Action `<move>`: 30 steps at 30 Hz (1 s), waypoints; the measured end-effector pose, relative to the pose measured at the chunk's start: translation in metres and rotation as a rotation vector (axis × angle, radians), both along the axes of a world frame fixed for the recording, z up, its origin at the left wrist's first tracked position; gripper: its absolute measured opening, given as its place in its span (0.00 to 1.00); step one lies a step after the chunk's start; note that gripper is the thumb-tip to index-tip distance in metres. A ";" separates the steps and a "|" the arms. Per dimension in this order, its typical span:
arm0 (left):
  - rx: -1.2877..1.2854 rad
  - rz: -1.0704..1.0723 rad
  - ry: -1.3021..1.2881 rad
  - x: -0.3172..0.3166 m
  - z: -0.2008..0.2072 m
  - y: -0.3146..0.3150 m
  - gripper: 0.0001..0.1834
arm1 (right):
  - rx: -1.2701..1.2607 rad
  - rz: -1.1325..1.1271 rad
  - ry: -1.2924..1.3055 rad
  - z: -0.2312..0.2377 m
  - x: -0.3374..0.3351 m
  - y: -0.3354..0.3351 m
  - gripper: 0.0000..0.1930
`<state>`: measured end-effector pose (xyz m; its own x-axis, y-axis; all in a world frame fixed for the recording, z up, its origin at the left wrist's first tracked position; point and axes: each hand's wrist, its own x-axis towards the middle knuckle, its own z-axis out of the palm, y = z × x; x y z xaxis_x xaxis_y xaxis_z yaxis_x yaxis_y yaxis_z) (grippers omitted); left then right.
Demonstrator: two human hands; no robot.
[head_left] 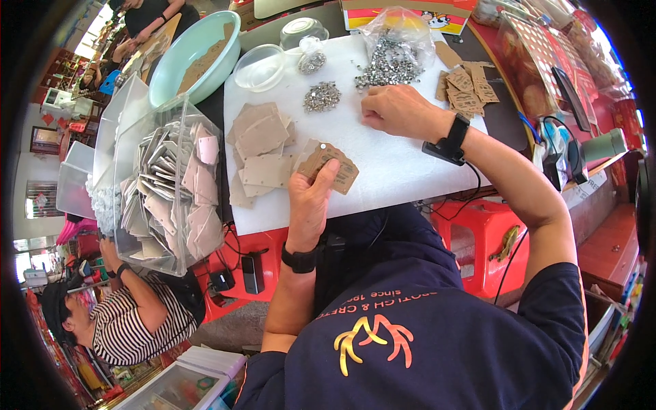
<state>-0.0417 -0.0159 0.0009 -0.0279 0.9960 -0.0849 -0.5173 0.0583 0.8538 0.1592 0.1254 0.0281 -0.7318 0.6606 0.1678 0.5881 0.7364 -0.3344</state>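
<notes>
My left hand (pixel 313 198) grips a brown printed cardboard card (pixel 339 176) near the front of the white work surface, thumb on top. A small round silvery piece shows near the card's upper corner. Just below the heap of small shiny metal pieces (pixel 383 68), my right hand (pixel 396 109) is closed, fingers curled down; whatever they hold is hidden. A smaller pile of metal pieces (pixel 322 97) lies to its left. Plain greyish-brown cards (pixel 263 137) are stacked loosely beside the left hand.
At the left, a clear plastic bin (pixel 183 239) holds many cards. Behind it stands a pale green basin (pixel 229 51), next to a clear round tub (pixel 260 68). Printed cards (pixel 465 92) lie at the right edge. A person in stripes (pixel 147 318) sits at the left.
</notes>
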 end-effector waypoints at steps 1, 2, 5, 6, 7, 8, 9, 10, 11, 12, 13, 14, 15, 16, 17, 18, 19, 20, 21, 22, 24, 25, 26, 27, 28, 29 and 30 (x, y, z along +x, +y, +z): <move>0.000 -0.003 0.000 0.001 0.000 0.000 0.12 | 0.026 -0.038 0.023 -0.002 -0.001 0.000 0.09; 0.003 -0.006 0.004 0.001 0.001 0.000 0.12 | 0.027 -0.040 0.023 -0.003 0.001 0.000 0.09; 0.002 0.000 0.017 -0.003 -0.001 -0.002 0.13 | -0.104 -0.172 -0.077 0.007 -0.008 -0.004 0.12; 0.006 -0.005 0.027 -0.003 -0.001 -0.002 0.13 | -0.153 -0.211 -0.112 0.011 -0.010 -0.003 0.12; 0.006 -0.005 0.025 -0.003 -0.001 -0.002 0.13 | -0.202 -0.250 -0.147 0.012 -0.011 -0.002 0.13; 0.011 -0.015 0.051 -0.003 -0.001 -0.003 0.13 | -0.202 -0.249 -0.149 0.011 -0.011 -0.001 0.13; 0.017 -0.023 0.078 -0.003 -0.001 -0.003 0.13 | -0.228 -0.249 -0.125 0.010 -0.011 0.001 0.13; 0.017 -0.022 0.077 -0.003 -0.002 -0.003 0.13 | -0.254 -0.250 -0.100 0.009 -0.011 0.002 0.12; 0.023 -0.022 0.071 -0.003 -0.002 -0.003 0.13 | -0.253 -0.248 -0.101 0.008 -0.012 0.002 0.12; 0.027 -0.020 0.065 -0.003 -0.003 -0.003 0.13 | -0.247 -0.255 -0.111 0.008 -0.014 0.002 0.11; 0.027 -0.017 0.064 -0.003 -0.002 -0.003 0.13 | -0.240 -0.262 -0.120 0.008 -0.016 0.001 0.11; 0.023 -0.019 0.050 -0.003 -0.001 -0.003 0.13 | -0.241 -0.259 -0.121 0.008 -0.017 -0.001 0.11; 0.019 -0.022 0.035 -0.003 0.000 -0.002 0.13 | -0.157 -0.240 -0.141 0.008 -0.018 -0.004 0.09; 0.018 -0.021 0.033 -0.003 0.000 -0.002 0.13 | -0.073 -0.220 -0.161 0.008 -0.019 -0.005 0.08; 0.020 -0.022 0.023 -0.003 0.000 -0.001 0.13 | -0.074 -0.219 -0.163 0.007 -0.019 -0.005 0.08; 0.022 -0.023 0.013 -0.003 -0.001 -0.001 0.13 | -0.032 -0.174 -0.125 0.005 -0.018 -0.006 0.07; 0.020 -0.023 0.012 -0.003 -0.001 -0.001 0.13 | 0.011 -0.129 -0.086 0.004 -0.017 -0.006 0.06; 0.025 -0.023 0.007 -0.003 -0.002 -0.001 0.13 | 0.009 -0.128 -0.088 0.004 -0.016 -0.006 0.06; 0.030 -0.023 0.001 -0.004 -0.002 -0.001 0.13 | -0.018 -0.102 -0.096 0.006 -0.016 -0.005 0.05; 0.029 -0.022 0.001 -0.004 -0.002 -0.001 0.13 | -0.044 -0.075 -0.104 0.007 -0.015 -0.004 0.04; 0.024 -0.026 0.000 -0.004 -0.001 -0.002 0.13 | -0.003 -0.050 -0.090 0.007 -0.014 -0.002 0.03; 0.023 -0.027 0.001 -0.004 -0.001 -0.002 0.13 | 0.039 -0.025 -0.076 0.007 -0.013 -0.002 0.02; 0.021 -0.027 -0.002 -0.004 -0.002 -0.002 0.13 | 0.038 -0.026 -0.075 0.009 -0.010 -0.002 0.02; 0.018 -0.025 -0.005 -0.004 -0.002 -0.002 0.13 | 0.073 0.047 -0.084 0.016 -0.008 -0.002 0.03; 0.016 -0.024 -0.004 -0.004 -0.003 -0.002 0.13 | 0.108 0.119 -0.093 0.019 -0.006 -0.003 0.03; 0.020 -0.024 -0.004 -0.005 -0.003 -0.002 0.13 | 0.106 0.120 -0.092 0.018 -0.005 -0.003 0.03; 0.025 -0.027 -0.005 -0.004 -0.002 -0.001 0.13 | 0.138 0.163 -0.091 0.018 -0.003 -0.002 0.04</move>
<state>-0.0459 -0.0173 -0.0012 -0.0006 0.9982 -0.0599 -0.5200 0.0509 0.8526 0.1565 0.1231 0.0464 -0.8432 0.5077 0.1768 0.4806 0.8593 -0.1752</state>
